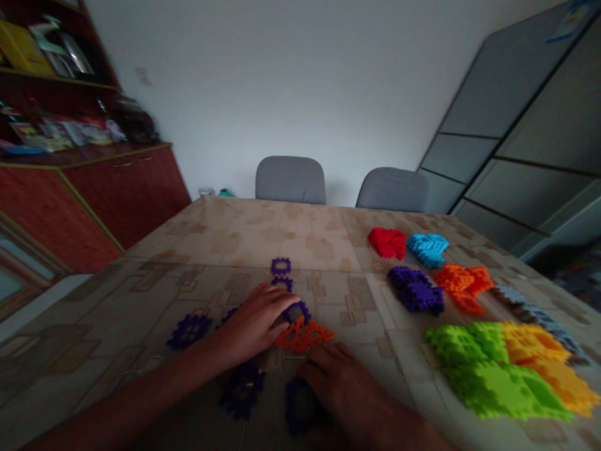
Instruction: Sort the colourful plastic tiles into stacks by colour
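My left hand (265, 313) reaches in from the left, its fingers curled over a purple square interlocking piece (297, 310). Its thumb lies by the left edge of two orange triangular pieces (305, 336), which sit side by side against the purple square. Along the lower edge of the orange pieces, the bent fingers of my right hand (335, 376) grip from the near side; their tips are partly hidden. Two purple squares (281, 266) run in a line beyond my left hand. Other purple pieces (190, 331) lie left of it, and another purple piece (243, 389) is below my left wrist.
On the table's right side are piles of red (387, 242), light blue (428, 249), purple (416, 289), orange (464, 285), green (493, 369) and yellow pieces (549, 360), plus a grey row (539, 316). Two grey chairs (290, 180) stand at the far edge.
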